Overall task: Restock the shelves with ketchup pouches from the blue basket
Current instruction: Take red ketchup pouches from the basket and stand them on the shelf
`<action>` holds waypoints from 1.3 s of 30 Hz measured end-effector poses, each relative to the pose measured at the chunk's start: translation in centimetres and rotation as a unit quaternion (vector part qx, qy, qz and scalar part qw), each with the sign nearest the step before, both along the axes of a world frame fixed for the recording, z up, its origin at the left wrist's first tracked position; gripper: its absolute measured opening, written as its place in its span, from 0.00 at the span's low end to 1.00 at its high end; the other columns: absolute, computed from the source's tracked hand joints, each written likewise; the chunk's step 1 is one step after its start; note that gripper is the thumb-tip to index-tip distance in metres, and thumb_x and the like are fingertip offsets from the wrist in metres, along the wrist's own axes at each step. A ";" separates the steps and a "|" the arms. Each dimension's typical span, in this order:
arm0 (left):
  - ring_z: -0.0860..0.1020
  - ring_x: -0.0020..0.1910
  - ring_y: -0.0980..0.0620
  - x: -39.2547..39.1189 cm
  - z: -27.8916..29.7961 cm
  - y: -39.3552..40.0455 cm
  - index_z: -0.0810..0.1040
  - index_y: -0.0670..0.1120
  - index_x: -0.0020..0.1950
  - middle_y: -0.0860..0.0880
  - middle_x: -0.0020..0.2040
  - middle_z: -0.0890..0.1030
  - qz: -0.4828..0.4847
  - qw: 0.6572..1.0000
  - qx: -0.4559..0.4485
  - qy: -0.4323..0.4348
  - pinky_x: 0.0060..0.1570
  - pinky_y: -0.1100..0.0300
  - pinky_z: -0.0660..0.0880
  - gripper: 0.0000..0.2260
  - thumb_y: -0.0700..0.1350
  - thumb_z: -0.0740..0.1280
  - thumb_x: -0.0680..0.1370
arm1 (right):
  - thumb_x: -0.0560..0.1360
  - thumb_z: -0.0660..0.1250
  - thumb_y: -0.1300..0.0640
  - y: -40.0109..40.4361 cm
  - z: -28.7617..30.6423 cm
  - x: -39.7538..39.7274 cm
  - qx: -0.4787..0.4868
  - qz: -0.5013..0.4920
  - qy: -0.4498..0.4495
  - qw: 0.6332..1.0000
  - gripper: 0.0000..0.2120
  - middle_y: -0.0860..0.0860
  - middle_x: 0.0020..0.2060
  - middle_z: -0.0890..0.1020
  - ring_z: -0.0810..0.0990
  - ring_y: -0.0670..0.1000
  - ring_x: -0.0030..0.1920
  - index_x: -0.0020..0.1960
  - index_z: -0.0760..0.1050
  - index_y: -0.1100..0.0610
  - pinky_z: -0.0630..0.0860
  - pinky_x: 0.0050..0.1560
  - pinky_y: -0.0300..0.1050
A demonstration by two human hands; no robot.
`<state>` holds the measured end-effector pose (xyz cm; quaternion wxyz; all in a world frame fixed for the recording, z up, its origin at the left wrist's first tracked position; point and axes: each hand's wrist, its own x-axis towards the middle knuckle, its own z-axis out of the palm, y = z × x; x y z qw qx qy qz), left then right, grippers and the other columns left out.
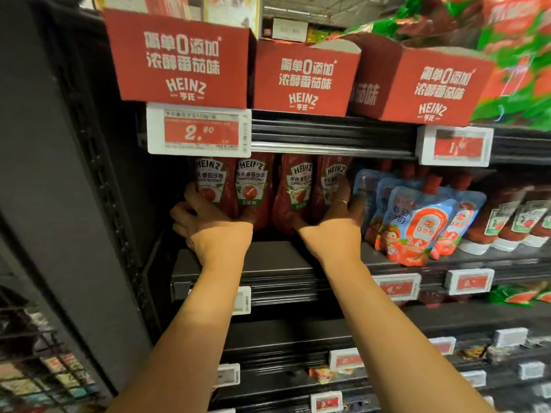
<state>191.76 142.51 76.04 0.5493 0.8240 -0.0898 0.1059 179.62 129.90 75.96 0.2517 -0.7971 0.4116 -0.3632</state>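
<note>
both hands reach onto the shelf (268, 257). the left hand (208, 225) wraps its fingers around the two red ketchup pouches (229, 186) on the left side. the right hand (331, 225) curls around two more ketchup pouches just beside them. all four stand up in a row between the hands. blue pouches (417, 222) sit just right of the right hand. a price tag (199, 131) hangs above the left hand.

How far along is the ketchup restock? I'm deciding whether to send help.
Done: four red Heinz pouches stand on the shelf. In hand: left hand and right hand grip that row from both ends. Left: bare shelf shows in front; the blue basket is out of view, so remaining stock can't be judged.
</note>
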 end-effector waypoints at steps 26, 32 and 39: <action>0.78 0.53 0.61 -17.7 -5.8 5.5 0.77 0.56 0.54 0.58 0.51 0.80 -0.109 0.976 0.028 -0.186 0.56 0.72 0.71 0.09 0.44 0.68 0.76 | 0.75 0.67 0.60 -2.1 -4.7 -19.7 -0.056 0.332 -0.140 0.931 0.10 0.44 0.48 0.80 0.79 0.41 0.50 0.54 0.78 0.50 0.74 0.53 0.33; 0.81 0.46 0.52 -24.3 -18.4 8.5 0.78 0.42 0.54 0.47 0.47 0.81 -0.175 0.965 0.155 0.122 0.51 0.59 0.75 0.06 0.34 0.68 0.78 | 0.76 0.66 0.60 -3.2 -17.5 -26.6 0.084 0.339 -0.039 0.936 0.06 0.52 0.43 0.82 0.81 0.53 0.41 0.51 0.80 0.55 0.78 0.42 0.46; 0.78 0.31 0.62 -33.4 -32.1 12.5 0.78 0.42 0.49 0.46 0.41 0.78 -0.245 0.810 0.284 0.450 0.39 0.65 0.75 0.08 0.29 0.67 0.79 | 0.72 0.67 0.73 -1.9 -34.2 -36.2 0.331 0.195 0.118 0.916 0.12 0.49 0.33 0.76 0.72 0.39 0.33 0.38 0.73 0.58 0.69 0.43 0.35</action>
